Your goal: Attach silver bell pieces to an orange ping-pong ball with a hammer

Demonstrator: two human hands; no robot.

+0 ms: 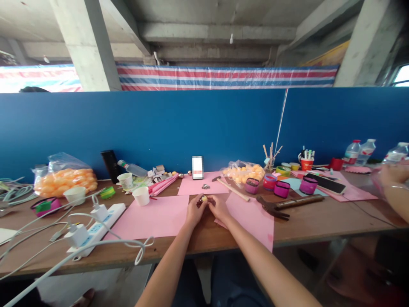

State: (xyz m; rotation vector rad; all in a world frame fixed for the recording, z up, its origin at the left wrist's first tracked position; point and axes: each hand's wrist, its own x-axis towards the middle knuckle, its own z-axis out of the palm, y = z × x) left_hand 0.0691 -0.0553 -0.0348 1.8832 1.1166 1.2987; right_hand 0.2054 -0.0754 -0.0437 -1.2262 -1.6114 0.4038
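My left hand and my right hand meet over the middle of the table. Between their fingertips is a small round object, pale yellow with a dark shiny part; its kind is too small to make out. The left fingers are closed on it, and the right fingertips pinch at its other side. Just beyond lies a little heap of shiny metal pieces on a pink sheet. A phone with a blurred screen stands upright behind it.
Right of my hands lie a light-handled hammer and a claw hammer. A white power strip with cables and paper cups stand left. Bags of orange balls flank the table. Another person's arm reaches in at right.
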